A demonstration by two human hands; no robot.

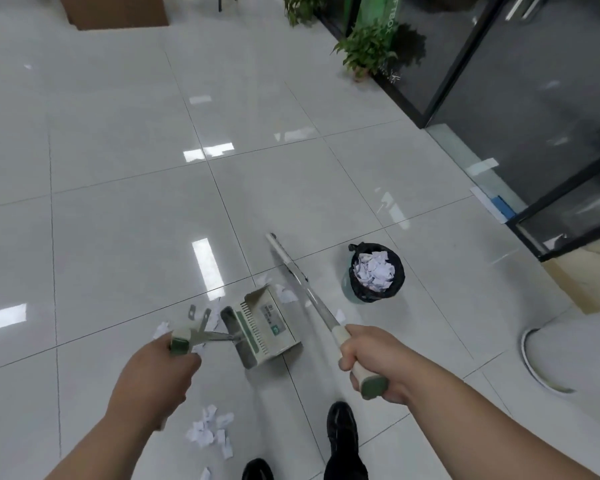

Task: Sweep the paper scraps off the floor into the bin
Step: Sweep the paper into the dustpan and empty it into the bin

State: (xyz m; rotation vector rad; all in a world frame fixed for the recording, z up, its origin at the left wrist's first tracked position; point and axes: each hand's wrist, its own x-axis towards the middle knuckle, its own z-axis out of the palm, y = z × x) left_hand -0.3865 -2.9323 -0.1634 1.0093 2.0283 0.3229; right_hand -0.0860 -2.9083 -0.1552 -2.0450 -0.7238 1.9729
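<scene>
Paper scraps [210, 433], likely featherlight, are lying loose; left hand [153, 379] is gripping the dustpan handle [180, 344], right hand [371, 355] gripping the broom handle [314, 301].

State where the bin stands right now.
In the head view the bin stands right of centre, beside the broom handle, beyond the right hand.

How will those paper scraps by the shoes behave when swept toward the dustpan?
Likely very light: the paper scraps are small, crumpled pieces, so they may scatter. The glossy floor tiles should let them slide easily.
</scene>
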